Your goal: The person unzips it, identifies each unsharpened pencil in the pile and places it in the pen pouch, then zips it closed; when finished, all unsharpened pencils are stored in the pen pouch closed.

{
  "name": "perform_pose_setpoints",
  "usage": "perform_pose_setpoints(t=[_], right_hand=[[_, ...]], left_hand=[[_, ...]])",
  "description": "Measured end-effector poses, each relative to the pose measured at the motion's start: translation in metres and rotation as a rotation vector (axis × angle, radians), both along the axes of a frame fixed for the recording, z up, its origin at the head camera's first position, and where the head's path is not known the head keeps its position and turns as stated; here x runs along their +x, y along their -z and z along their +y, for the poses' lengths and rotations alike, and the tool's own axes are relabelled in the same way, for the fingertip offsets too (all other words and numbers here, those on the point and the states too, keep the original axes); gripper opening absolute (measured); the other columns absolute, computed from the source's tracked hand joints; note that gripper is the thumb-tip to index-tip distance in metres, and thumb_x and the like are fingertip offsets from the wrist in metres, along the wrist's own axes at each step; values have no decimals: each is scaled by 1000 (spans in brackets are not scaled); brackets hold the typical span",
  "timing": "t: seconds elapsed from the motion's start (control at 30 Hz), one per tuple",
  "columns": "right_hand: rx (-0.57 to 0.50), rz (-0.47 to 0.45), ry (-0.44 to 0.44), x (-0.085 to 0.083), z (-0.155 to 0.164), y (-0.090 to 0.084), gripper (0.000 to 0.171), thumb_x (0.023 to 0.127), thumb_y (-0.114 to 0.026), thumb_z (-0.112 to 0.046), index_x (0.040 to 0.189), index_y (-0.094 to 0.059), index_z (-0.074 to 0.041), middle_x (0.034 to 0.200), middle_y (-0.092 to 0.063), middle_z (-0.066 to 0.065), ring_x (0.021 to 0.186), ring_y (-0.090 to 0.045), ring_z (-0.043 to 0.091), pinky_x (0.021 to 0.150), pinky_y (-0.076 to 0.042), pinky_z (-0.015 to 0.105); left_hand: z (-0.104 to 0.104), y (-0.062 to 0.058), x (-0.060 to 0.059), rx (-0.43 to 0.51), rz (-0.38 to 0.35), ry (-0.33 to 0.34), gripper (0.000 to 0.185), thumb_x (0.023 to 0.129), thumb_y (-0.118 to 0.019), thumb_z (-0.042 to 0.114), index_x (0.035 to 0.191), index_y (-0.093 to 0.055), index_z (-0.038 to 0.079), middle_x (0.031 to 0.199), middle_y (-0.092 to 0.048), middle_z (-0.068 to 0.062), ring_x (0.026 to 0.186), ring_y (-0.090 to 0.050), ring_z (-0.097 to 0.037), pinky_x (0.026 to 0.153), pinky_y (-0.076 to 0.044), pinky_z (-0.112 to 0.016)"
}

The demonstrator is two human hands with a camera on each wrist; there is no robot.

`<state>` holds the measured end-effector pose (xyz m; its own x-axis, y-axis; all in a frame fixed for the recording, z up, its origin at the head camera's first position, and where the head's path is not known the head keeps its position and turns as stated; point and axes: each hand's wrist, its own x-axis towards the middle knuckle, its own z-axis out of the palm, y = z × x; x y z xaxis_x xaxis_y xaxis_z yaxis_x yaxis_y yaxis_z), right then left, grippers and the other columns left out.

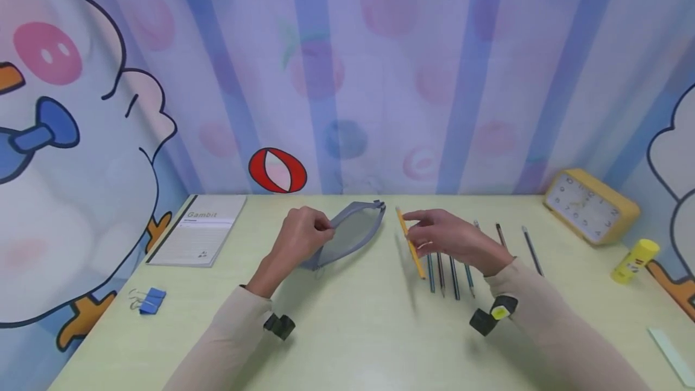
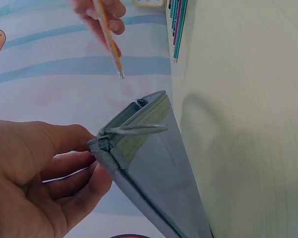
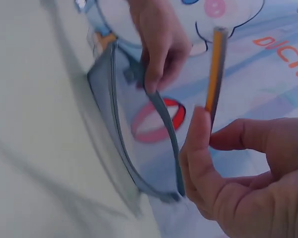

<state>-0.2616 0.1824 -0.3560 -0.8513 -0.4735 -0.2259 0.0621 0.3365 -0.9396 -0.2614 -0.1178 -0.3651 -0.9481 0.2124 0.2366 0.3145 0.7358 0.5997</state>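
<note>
My left hand (image 1: 305,233) pinches the rim of a grey-blue zippered pencil case (image 1: 347,253), whose mouth gapes open above the table. In the left wrist view a loop (image 2: 139,129) sticks out from the corner of the case. To the right of the case, my right hand (image 1: 442,235) holds a yellow pencil (image 1: 411,245) between thumb and fingers, clear of the table. The pencil and the case are apart. Beneath and beside the right hand lie several dark pencils (image 1: 453,277), partly hidden by it. Another pencil (image 1: 533,250) lies farther right.
A notepad (image 1: 198,231) lies at the back left, with a blue binder clip (image 1: 152,301) nearer. At the right stand a yellow clock (image 1: 592,206) and a yellow glue stick (image 1: 635,261). A pale green strip (image 1: 671,356) lies by the right edge. A printed curtain (image 1: 380,107) hangs behind the table.
</note>
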Motion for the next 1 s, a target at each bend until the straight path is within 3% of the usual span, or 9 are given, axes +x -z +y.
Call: perform_pose_setpoints(t=[0.1,0.23,0.37,0.43,0.57,0.67,0.77,0.9,1.0], right_hand=[[-150,-139,-28,-1,-15,4,60,101,-54,-8,155,-31,1,119,-59,12,96,-67,14,84,-58,28],[-355,-309,1,-5,-41,12,57,102,-47,-2,155,-29,4,123,-57,13,94,-67,12,83,-59,23],[-470,-385,37,-13,-66,21,54,105,-41,-2,155,-24,9,112,-60,9,91,-67,8,80,-58,20],[-444,-337,42,-17,-77,24,53,105,-42,-3,154,-25,10,112,-61,9,92,-66,8,79,-57,20],[-312,-202,49,-26,-96,29,51,104,-46,-6,150,-33,12,133,-56,27,105,-68,20,83,-58,23],[-246,-169,64,-31,-108,30,45,103,-48,-7,143,-42,14,139,-52,34,103,-69,25,83,-59,26],[-196,-159,97,-36,-116,30,37,101,-48,-5,133,-51,15,122,-61,29,87,-71,20,79,-60,25],[-160,-147,126,-42,-123,30,13,97,-48,-1,96,-58,7,90,-63,12,73,-67,14,73,-59,24],[-156,-146,141,-44,-124,32,22,96,-49,0,74,-48,-3,72,-59,7,70,-68,15,74,-60,25]], left_hand=[[0,-1,0,-1,5,4,9,89,-73,9,88,-80,5,79,-76,-5,68,-66,-12,65,-56,-27],[2,-3,0,-8,-11,-7,8,88,-74,10,87,-80,5,79,-76,-5,68,-66,-12,65,-57,-27],[5,-3,-1,-23,-28,-19,8,88,-74,11,87,-80,6,80,-76,-5,69,-66,-12,66,-57,-28],[6,-3,-1,-26,-36,-20,8,88,-75,12,88,-80,6,80,-76,-5,69,-66,-12,66,-57,-28],[8,-3,-1,-31,-45,-24,9,89,-75,13,90,-80,5,81,-77,-5,69,-67,-12,65,-57,-27],[8,-2,-1,-38,-42,-25,9,89,-75,13,89,-80,5,81,-77,-5,69,-67,-12,65,-57,-27],[7,-2,-2,-41,-33,-24,9,89,-75,13,88,-80,5,80,-77,-4,69,-68,-12,64,-57,-27],[7,-3,-2,-40,-30,-25,9,89,-75,13,87,-80,5,80,-77,-5,70,-68,-12,65,-58,-27],[8,-4,-2,-37,-43,-31,10,89,-74,13,88,-80,5,81,-77,-5,70,-69,-12,65,-58,-27]])
